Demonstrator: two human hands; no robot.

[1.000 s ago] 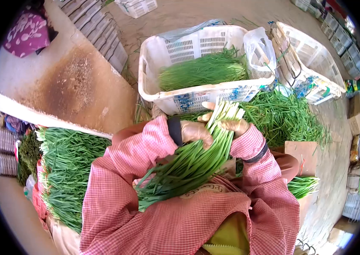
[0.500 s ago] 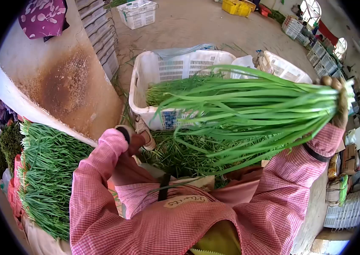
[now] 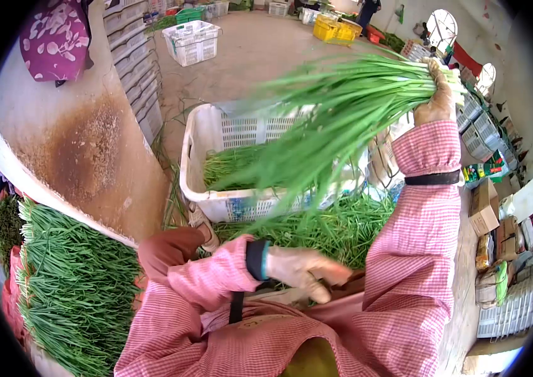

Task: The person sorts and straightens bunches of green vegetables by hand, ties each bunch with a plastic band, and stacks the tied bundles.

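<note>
My right hand (image 3: 437, 94) is raised at the upper right, wrapped round the pale stem ends of a bunch of garlic chives (image 3: 348, 103). The long green leaves fan out leftward, their tips blurred, over a white plastic crate (image 3: 192, 157). Inside that crate lie thinner green stalks (image 3: 235, 164). Low over my lap, my left hand (image 3: 301, 269) has its fingers stretched toward the right and slightly smeared, with nothing seen in them. Loose green leaves (image 3: 316, 229) cover the floor between my legs and the crate.
At my left, a large pile of chives (image 3: 77, 283) lies beside a stained slanted board (image 3: 90, 138). Stacked crates (image 3: 134, 56) stand behind it. Farther off are a white crate (image 3: 192, 47) and a yellow crate (image 3: 335, 30). Cardboard boxes (image 3: 485, 204) sit at the right.
My right hand has lifted the bunch up and inward, and its leaves now swing. My left hand has come from beside my knee to the middle of my lap. The view has tilted up slightly.
</note>
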